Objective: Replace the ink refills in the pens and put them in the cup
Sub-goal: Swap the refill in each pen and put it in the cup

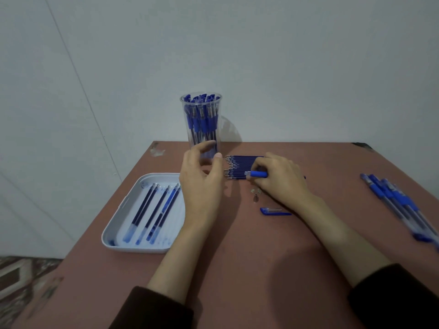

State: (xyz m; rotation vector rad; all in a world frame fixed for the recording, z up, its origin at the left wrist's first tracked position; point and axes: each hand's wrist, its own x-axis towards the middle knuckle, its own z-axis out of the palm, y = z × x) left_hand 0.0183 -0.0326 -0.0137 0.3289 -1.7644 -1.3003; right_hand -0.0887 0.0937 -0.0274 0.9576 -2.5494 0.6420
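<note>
1. Holding a pen barrel [257,173] by its blue grip, my right hand [280,179] is curled round it just above the row of new refills [237,166] on the bench [261,257]. This is the head view, the only one. I cannot tell whether a refill is already inside the barrel.
2. My left hand [202,179] hangs beside the row with thumb and fingers apart, loosely curved and gripping nothing.
3. The cup [201,122] stands behind my left hand, already packed with pens.
4. Old refills [152,210] lie in the white tray [111,233] at my left. A blue cap [273,211] and a small metal tip [256,197] lie near my right wrist.
5. More waiting pens [399,205] lie well apart at the far right.
6. My judgement: I am at the reloading step. Next my left hand should pinch one fresh refill and thread it straight into the barrel. Then tip and cap go back on before the pen goes in the cup.
</note>
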